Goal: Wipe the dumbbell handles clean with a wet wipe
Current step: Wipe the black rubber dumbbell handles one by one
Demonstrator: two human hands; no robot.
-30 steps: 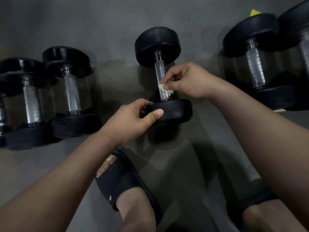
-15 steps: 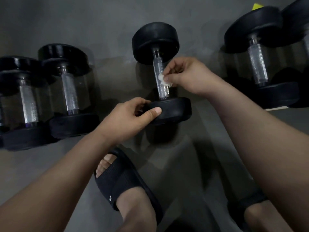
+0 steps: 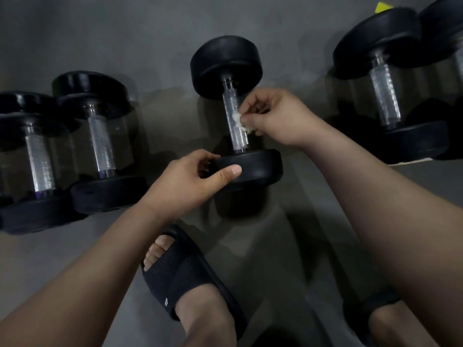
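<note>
- The small white wet wipe (image 3: pixel 239 120) has slid up the shiny metal handle (image 3: pixel 233 103) to its middle, so the low part looks done.
- Two black dumbbells (image 3: pixel 100 146) wait on the left.
- The left hand (image 3: pixel 190 181) grips the middle dumbbell's black bottom weight (image 3: pixel 258 169), on the grey floor (image 3: pixel 263 246).
- The right hand (image 3: pixel 273 118) pinches the wipe against the handle.
- More dumbbells (image 3: pixel 383 96) wait on the right.

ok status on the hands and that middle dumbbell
Left hand grips the middle dumbbell's near weight. Right hand pinches the wipe against its handle. Nothing in the way.
</note>
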